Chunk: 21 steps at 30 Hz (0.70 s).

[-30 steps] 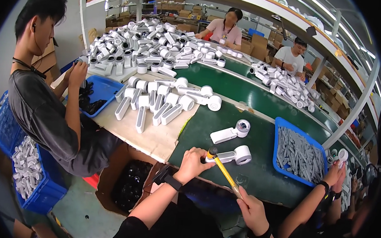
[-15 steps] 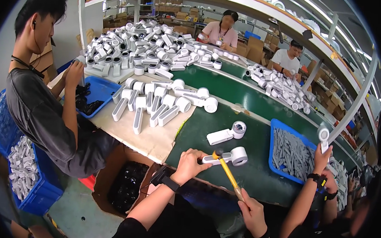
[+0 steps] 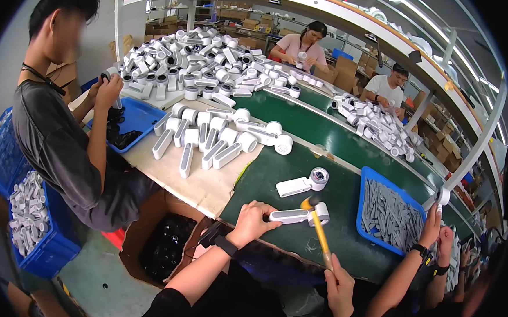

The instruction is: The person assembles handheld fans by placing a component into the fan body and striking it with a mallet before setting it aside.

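Observation:
A white handheld fan (image 3: 286,217) lies flat on the green mat with its round head to the right. My left hand (image 3: 254,224) pinches the handle's left end between thumb and fingers. My right hand (image 3: 340,287) is wrapped round the wooden lower grip of a small hammer (image 3: 322,239) with a yellow shaft. The hammer head is over the join of the fan's handle and round head; whether it touches I cannot tell. Just beyond lies a second white fan (image 3: 293,187), its round head facing up and showing dark parts inside.
Several white fans (image 3: 213,147) lie on a cardboard sheet at left, before a large pile (image 3: 184,61). At right a blue tray (image 3: 362,220) holds grey strips. A co-worker's hand (image 3: 432,224) raises a fan beside it. Another person (image 3: 57,146) works at left, above a blue tray (image 3: 146,112).
The hammer head has moved right, from over the fan's handle to beside its round head. My left hand keeps its pinch. At right, the co-worker's raised fan has turned and dropped slightly.

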### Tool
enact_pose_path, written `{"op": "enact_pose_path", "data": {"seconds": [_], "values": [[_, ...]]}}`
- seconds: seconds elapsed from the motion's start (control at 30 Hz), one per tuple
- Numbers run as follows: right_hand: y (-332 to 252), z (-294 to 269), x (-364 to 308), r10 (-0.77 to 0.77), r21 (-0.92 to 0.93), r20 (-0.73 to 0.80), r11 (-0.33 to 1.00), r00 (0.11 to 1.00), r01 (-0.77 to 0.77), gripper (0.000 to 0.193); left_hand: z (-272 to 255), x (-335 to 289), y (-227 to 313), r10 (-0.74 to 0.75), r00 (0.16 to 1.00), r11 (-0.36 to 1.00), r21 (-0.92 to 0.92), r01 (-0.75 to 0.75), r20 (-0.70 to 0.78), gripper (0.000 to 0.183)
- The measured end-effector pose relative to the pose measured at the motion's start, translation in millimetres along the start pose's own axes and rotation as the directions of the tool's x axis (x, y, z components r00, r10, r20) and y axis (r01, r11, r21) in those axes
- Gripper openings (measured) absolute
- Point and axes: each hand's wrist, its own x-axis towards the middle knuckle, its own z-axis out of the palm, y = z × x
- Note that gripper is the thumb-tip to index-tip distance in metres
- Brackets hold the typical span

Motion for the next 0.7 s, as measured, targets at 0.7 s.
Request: {"op": "enact_pose_path", "data": {"seconds": [0.7], "values": [[-19,11,6,0.245,0.433,0.143,0.856,0.959,-0.283,0.046,-51,-36,3,-0.245,0.962,0.969,-0.063,0.238,-0.124,0.044]]}}
